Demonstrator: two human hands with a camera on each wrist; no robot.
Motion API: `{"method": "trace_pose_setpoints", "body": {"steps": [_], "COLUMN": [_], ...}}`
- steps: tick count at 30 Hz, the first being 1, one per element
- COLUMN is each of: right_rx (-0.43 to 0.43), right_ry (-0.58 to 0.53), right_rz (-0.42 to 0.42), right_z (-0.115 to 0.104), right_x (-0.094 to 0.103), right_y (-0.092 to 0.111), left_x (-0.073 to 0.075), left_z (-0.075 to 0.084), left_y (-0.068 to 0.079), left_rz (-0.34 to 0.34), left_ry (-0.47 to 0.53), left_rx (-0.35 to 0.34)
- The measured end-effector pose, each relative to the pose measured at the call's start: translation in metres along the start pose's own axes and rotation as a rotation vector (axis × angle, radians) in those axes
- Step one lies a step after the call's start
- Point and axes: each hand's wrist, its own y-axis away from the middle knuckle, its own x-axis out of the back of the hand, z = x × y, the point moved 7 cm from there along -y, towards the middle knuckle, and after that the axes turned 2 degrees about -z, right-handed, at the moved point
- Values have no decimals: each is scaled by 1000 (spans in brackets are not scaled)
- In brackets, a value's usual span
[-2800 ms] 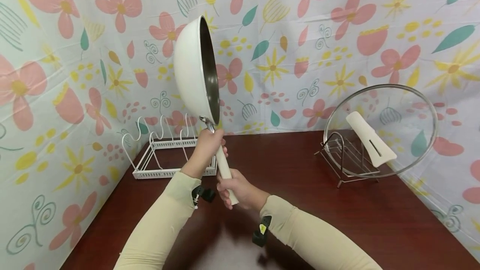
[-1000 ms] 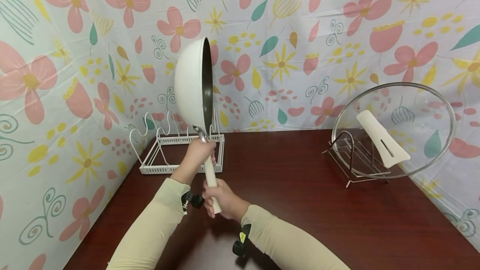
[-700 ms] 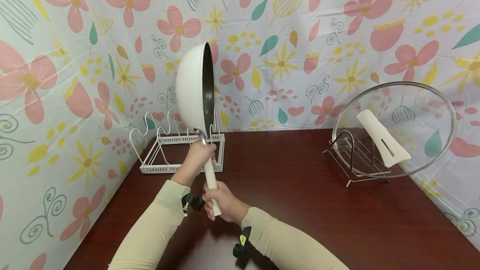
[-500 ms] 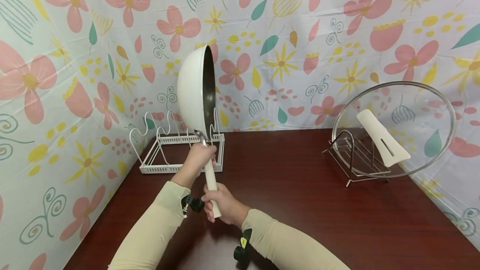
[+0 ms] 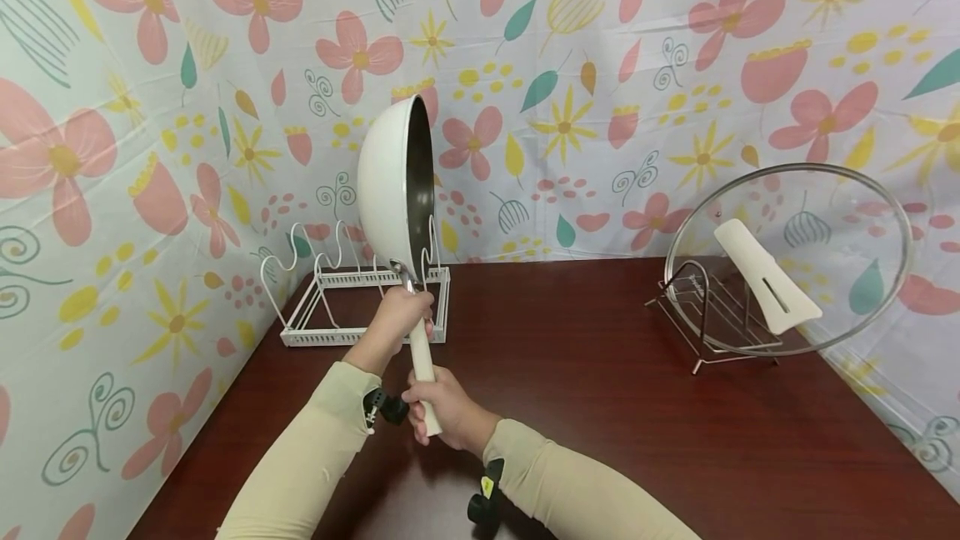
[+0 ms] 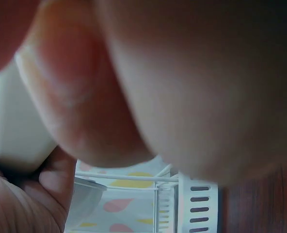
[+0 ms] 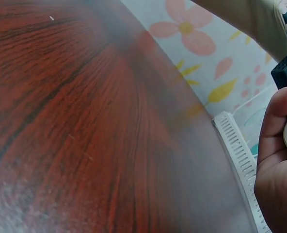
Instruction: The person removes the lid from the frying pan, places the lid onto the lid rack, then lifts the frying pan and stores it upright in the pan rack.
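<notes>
A white frying pan [image 5: 384, 182] with a dark inside stands on edge in the air, its opening facing right and its handle [image 5: 422, 357] pointing down toward me. My left hand [image 5: 395, 315] grips the handle just below the metal joint. Lower down, my right hand [image 5: 447, 408] holds the handle near its end. Behind the pan is a white wire rack [image 5: 322, 338] on the table; the pan's lower edge overlaps its right-hand wires in the head view, and I cannot tell whether they touch. Blurred fingers [image 6: 85, 121] fill much of the left wrist view.
On the right, a glass lid [image 5: 847, 273] with a cream handle [image 5: 765, 277] leans in a small metal stand [image 5: 701, 315]. The dark red table [image 5: 570, 373] ends at a flower-patterned cloth [image 5: 555, 107] at the back and left.
Since the earliest frame the pan has come down and slightly left, over the right part of the rack, with both hands on its handle. Over the last second it has sunk only slightly.
</notes>
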Motion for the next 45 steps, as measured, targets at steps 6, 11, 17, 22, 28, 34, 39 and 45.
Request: {"method": "trace_pose_setpoints", "body": {"steps": [6, 11, 17, 22, 28, 34, 39, 45], "right_rx": [11, 17, 26, -1, -5, -32, -30, -23], "right_ry": [20, 34, 35, 16, 12, -4, -9, -15], "right_rz": [46, 64, 67, 73, 82, 93, 98, 106], "right_z": [0, 3, 3, 9, 13, 20, 24, 27], "right_x": [1, 1, 2, 2, 4, 5, 6, 8], "right_y": [0, 0, 0, 1, 2, 3, 3, 2], "left_x": [0, -2, -4, -5, -8, -9, -10, -12], "left_z": [-3, -7, -11, -18, -22, -31, -36, -39], "left_y": [-1, -3, -7, -8, -10, -10, -11, -13], "left_rz": [-14, -38, -46, -45, -50, -64, -57, -59], "left_ry": [29, 47, 43, 49, 53, 14, 5, 3], "left_rx": [10, 19, 31, 63, 48, 68, 64, 63]}}
